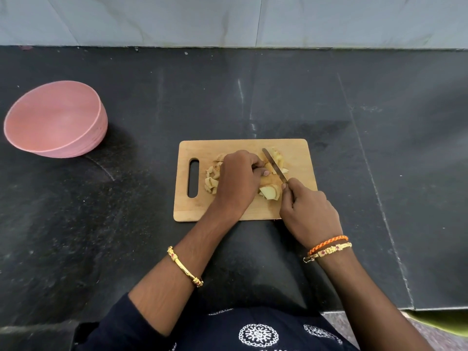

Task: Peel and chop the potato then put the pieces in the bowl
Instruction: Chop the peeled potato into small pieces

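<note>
- Right hand (310, 211), nearest, grips the knife (274, 165), blade angled across the cutting board (243, 179).
- Left hand (238, 178) curls over a potato (266, 172) piece mid-board; its fingertips sit just beside the blade, so a slip could nick them.
- Cut pieces (211, 182) lie loose; the bowl (54, 120) stands empty, well apart at far left, so pieces could spill in transfer.
</note>
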